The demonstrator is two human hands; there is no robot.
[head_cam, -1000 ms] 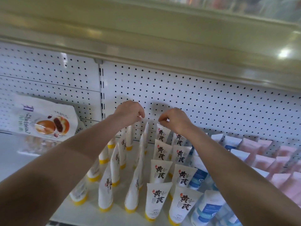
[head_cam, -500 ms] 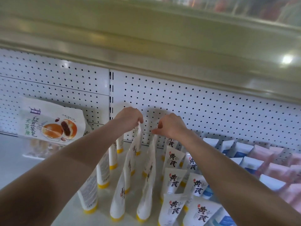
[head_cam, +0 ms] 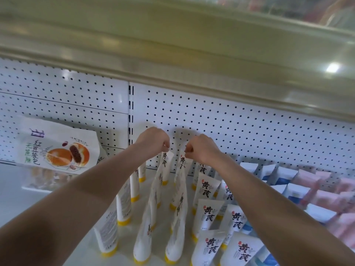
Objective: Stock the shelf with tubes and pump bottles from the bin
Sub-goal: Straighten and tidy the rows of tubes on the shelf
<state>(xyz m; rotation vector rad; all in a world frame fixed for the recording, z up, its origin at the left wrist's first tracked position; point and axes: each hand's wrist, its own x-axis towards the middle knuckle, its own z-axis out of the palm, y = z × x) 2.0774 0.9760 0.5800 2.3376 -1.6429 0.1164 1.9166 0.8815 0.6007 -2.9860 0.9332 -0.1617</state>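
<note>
Head view: both hands are pinching tube tops at the back of the shelf (head_cam: 123,260).

The left hand (head_cam: 153,141) is nipping the crimp of one white tube (head_cam: 166,166), and the right hand (head_cam: 201,148) is nipping its neighbour (head_cam: 181,167). Both tubes are hanging just below the fingers, long axis near upright, yellow caps down, close to the pegboard (head_cam: 230,120). Roughly eighteen tubes are standing in five rows, overlapping at the back. No pump bottles or bin are showing.

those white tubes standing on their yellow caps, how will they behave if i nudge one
Probably tippy: each white tube stands tall on a narrow yellow cap, and several lean already. Likely soft rather than stiff, since the flat crimped tops taper. Packed rows could domino.
</note>
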